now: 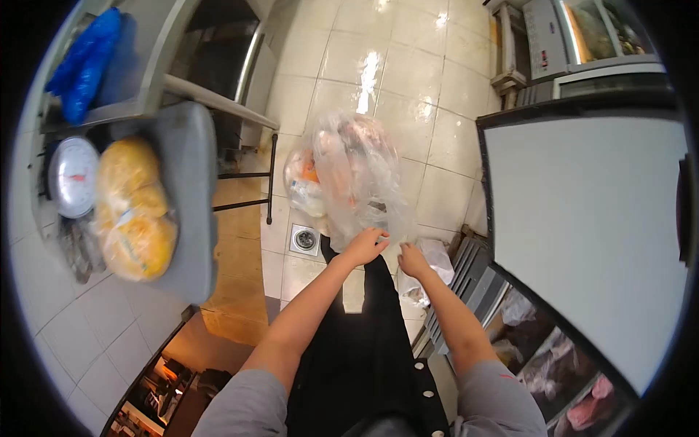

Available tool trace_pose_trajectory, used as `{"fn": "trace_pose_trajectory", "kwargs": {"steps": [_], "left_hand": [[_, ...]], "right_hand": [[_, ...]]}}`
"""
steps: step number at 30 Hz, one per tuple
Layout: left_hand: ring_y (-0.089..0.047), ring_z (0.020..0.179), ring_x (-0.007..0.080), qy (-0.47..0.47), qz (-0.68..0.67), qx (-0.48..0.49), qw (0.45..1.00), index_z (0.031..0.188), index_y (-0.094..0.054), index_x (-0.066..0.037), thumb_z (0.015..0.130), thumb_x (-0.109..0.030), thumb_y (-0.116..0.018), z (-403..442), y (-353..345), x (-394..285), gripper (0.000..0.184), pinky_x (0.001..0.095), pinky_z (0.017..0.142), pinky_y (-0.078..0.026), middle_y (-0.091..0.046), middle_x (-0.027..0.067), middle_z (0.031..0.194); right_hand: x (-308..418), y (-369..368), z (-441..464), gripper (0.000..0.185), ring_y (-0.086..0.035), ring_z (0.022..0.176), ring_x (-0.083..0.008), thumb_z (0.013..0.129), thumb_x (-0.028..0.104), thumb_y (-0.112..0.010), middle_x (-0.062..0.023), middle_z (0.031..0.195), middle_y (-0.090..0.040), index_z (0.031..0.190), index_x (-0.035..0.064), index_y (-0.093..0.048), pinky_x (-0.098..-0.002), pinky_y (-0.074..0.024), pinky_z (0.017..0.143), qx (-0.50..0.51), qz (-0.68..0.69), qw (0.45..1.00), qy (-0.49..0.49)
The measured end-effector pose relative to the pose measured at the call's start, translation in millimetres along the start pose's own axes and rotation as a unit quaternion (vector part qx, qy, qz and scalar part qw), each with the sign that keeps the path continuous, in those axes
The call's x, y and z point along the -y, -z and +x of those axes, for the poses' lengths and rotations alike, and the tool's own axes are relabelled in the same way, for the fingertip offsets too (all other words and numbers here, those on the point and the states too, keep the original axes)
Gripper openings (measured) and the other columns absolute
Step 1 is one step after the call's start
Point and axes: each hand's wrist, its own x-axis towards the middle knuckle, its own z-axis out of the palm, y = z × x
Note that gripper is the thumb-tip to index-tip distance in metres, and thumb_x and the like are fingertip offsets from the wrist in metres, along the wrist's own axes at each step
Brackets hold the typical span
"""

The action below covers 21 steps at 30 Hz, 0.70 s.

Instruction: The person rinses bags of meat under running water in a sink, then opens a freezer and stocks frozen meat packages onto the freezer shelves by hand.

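Note:
A large clear plastic bag (357, 164) stands on the tiled floor in front of my feet, with pale and pinkish lumps inside that I cannot name for certain. My left hand (366, 246) is closed on the near edge of this bag, fingers curled over the film. To its right, my right hand (413, 261) is also closed, thumb and fingers pinching at the bag's near right edge. Against the bag's left side leans a smaller clear bag (306, 197) with white and orange contents.
Left, a grey table (195, 211) carries a bag of yellow food (138, 211) and a dial scale (74, 177). A blue plastic bag (87, 62) lies beyond. Right stands an open freezer with a white lid (582, 218). A floor drain (303, 239) and a white bag (435, 262) are nearby.

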Motion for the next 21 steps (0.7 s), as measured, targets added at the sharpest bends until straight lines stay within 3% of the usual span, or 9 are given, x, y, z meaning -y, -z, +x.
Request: {"fn": "trace_pose_trajectory", "kwargs": {"steps": [5, 7, 9, 11, 13, 15, 17, 19, 21], "left_hand": [[-0.034, 0.121, 0.0374, 0.034, 0.176, 0.002, 0.984, 0.106, -0.059, -0.003, 0.079, -0.025, -0.057, 95.9, -19.7, 100.1, 0.036, 0.0463, 0.099, -0.031, -0.036, 0.0205, 0.132], [-0.02, 0.129, 0.0394, 0.022, 0.444, -0.101, 0.89, 0.113, -0.055, 0.0, 0.079, -0.025, -0.053, 130.7, -20.1, 147.9, 0.042, 0.0529, 0.103, -0.02, -0.023, 0.0188, 0.141], [-0.017, 0.132, 0.0367, 0.02, 0.475, -0.173, 0.863, 0.117, -0.055, -0.007, 0.081, -0.027, -0.05, 159.7, -32.6, 232.6, 0.042, 0.0591, 0.103, -0.013, -0.017, 0.0149, 0.145], [-0.014, 0.133, 0.034, 0.164, 0.619, -0.071, 0.765, 0.13, -0.041, -0.005, 0.082, -0.024, -0.048, 180.4, 2.9, 228.6, 0.052, 0.0568, 0.104, -0.012, -0.013, 0.0131, 0.146], [-0.012, 0.135, 0.0297, 0.193, 0.594, -0.131, 0.769, 0.138, -0.029, -0.016, 0.081, -0.021, -0.05, 195.2, 54.8, 218.8, 0.061, 0.055, 0.105, -0.011, -0.013, 0.013, 0.147], [-0.032, 0.127, 0.0275, 0.14, 0.642, -0.239, 0.714, 0.137, -0.031, -0.027, 0.078, -0.014, -0.053, 185.5, 111.4, 173.3, 0.065, 0.051, 0.1, -0.026, -0.019, 0.0128, 0.145], [-0.04, 0.118, 0.028, 0.156, 0.536, -0.275, 0.783, 0.135, -0.033, -0.03, 0.074, -0.005, -0.054, 186.6, 133.2, 168.2, 0.069, 0.0481, 0.096, -0.031, -0.027, 0.0124, 0.139], [-0.048, 0.109, 0.0285, 0.163, 0.419, -0.309, 0.838, 0.133, -0.035, -0.033, 0.07, 0.003, -0.054, 187.4, 139.8, 162.8, 0.076, 0.0452, 0.091, -0.037, -0.035, 0.0119, 0.134], [-0.054, 0.09, 0.0293, 0.028, 0.289, -0.33, 0.898, 0.133, -0.037, -0.029, 0.069, 0.005, -0.055, 174.5, 130.4, 154.4, 0.075, 0.0406, 0.08, -0.043, -0.046, 0.0117, 0.12]], "right_hand": [[-43.5, -130.1, 161.2, 0.034, -0.047, 0.105, -0.0377, 0.076, 0.007, -0.051, -0.0209, 0.109, -0.052, 0.107, -0.0053, -0.051, -0.0403, -0.0387, 0.092, -0.009, 0.135, 0.985, 0.108], [-31.4, -135.6, 198.1, 0.037, -0.044, 0.109, -0.0367, 0.076, 0.008, -0.05, -0.0211, 0.113, -0.05, 0.111, -0.0036, -0.05, -0.0394, -0.0362, 0.095, 0.056, 0.048, 0.994, 0.085], [-33.5, -131.9, 235.2, 0.043, -0.035, 0.12, -0.0354, 0.081, 0.01, -0.044, -0.0196, 0.126, -0.042, 0.123, 0.0011, -0.042, -0.0391, -0.0269, 0.102, 0.115, -0.013, 0.99, 0.083], [-26.1, -114.7, 283.3, 0.046, -0.032, 0.127, -0.0259, 0.085, 0.017, -0.045, -0.0161, 0.133, -0.039, 0.129, 0.0032, -0.039, -0.0354, -0.0223, 0.107, 0.084, -0.081, 0.993, 0.017], [-75.1, -126.9, 350.5, 0.054, -0.034, 0.125, -0.0233, 0.086, 0.02, -0.049, -0.0147, 0.134, -0.036, 0.134, 0.0032, -0.029, -0.0353, -0.0246, 0.106, -0.161, 0.255, 0.947, 0.11], [-60.0, -46.9, 382.9, 0.052, -0.039, 0.12, -0.0249, 0.083, 0.021, -0.053, -0.0149, 0.129, -0.042, 0.13, 0.0052, -0.037, -0.0344, -0.0303, 0.101, -0.272, 0.067, 0.955, 0.102], [-39.0, -1.1, 405.2, 0.05, -0.045, 0.115, -0.0264, 0.08, 0.022, -0.057, -0.0152, 0.125, -0.047, 0.126, 0.0073, -0.045, -0.0336, -0.036, 0.096, -0.376, -0.125, 0.913, 0.094], [-18.5, 20.5, 419.1, 0.036, -0.052, 0.105, -0.0277, 0.076, 0.02, -0.058, -0.0098, 0.116, -0.056, 0.112, 0.0147, -0.058, -0.0344, -0.0394, 0.092, -0.092, 0.017, 0.977, 0.19], [40.2, 73.9, 399.6, 0.031, -0.055, 0.099, -0.0264, 0.075, 0.021, -0.059, -0.0073, 0.11, -0.059, 0.106, 0.0176, -0.062, -0.0341, -0.0423, 0.087, -0.073, 0.025, 0.98, 0.185]]}}
